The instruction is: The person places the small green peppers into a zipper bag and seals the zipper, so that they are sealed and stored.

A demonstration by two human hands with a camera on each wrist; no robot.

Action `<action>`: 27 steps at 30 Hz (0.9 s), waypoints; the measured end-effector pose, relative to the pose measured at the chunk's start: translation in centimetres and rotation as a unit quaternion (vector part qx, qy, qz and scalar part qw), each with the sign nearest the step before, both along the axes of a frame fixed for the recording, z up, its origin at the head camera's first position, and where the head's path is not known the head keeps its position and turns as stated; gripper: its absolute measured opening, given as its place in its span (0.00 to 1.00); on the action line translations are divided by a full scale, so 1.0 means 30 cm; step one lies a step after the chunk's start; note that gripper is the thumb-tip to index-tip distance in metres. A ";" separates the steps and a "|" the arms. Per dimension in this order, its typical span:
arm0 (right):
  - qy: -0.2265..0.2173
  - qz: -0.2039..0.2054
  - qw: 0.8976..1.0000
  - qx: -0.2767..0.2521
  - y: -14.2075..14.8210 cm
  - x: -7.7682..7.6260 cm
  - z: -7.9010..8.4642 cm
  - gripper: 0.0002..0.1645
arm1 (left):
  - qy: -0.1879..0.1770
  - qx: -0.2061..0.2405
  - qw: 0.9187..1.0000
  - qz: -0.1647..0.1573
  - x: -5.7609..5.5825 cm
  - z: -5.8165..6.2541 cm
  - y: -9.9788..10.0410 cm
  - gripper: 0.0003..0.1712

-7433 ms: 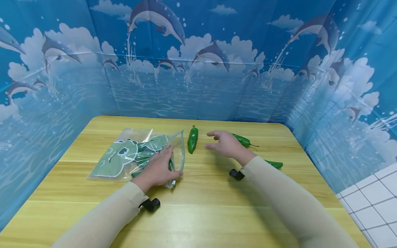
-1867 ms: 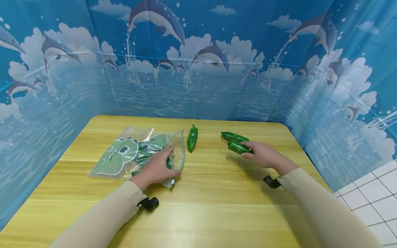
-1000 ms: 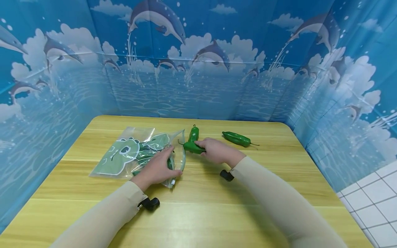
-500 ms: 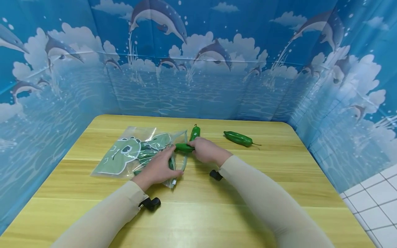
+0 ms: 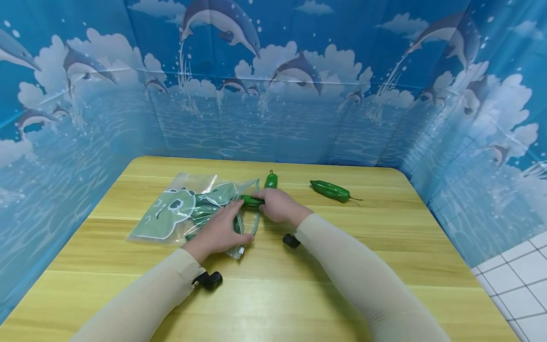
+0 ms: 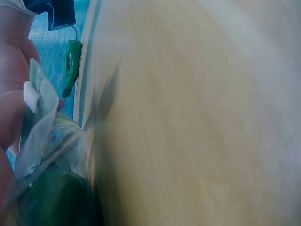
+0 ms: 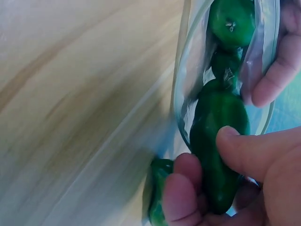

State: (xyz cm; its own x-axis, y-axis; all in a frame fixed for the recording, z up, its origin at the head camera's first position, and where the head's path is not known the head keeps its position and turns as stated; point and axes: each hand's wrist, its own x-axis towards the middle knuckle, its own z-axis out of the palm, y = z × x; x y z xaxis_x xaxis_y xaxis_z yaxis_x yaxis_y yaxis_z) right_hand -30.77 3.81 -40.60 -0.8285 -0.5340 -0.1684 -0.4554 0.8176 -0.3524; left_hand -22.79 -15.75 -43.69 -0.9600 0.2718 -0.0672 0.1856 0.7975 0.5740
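Note:
A clear zip bag [image 5: 158, 221] with a green bear print lies on the table with several green peppers [image 7: 231, 23] inside. My left hand [image 5: 220, 230] rests over it at the mouth, thumb spread away from the fingers. In the right wrist view a left finger [image 7: 277, 75] lies over the bag's rim. My right hand [image 5: 279, 206] pinches another green pepper [image 7: 221, 113], thumb on top and fingers underneath. That pepper's front end is inside the bag mouth, behind the others. In the left wrist view, film and a white zip slider [image 6: 31, 96] sit against the left hand.
One green pepper [image 5: 271, 180] lies just beyond my right hand, by the bag's mouth. Another green pepper [image 5: 331, 191] lies farther right, stem to the right. The wooden table [image 5: 290, 294] ends at a blue dolphin curtain [image 5: 273, 128] on the far side.
My right hand picked up a pepper on the right, carried it left and pushed its front end into the bag mouth. The left hand has stayed at the bag.

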 end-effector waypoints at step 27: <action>-0.028 -0.006 0.999 -0.028 -0.040 -0.062 -0.029 0.27 | 0.001 0.003 1.000 -0.004 0.006 0.007 0.000 0.65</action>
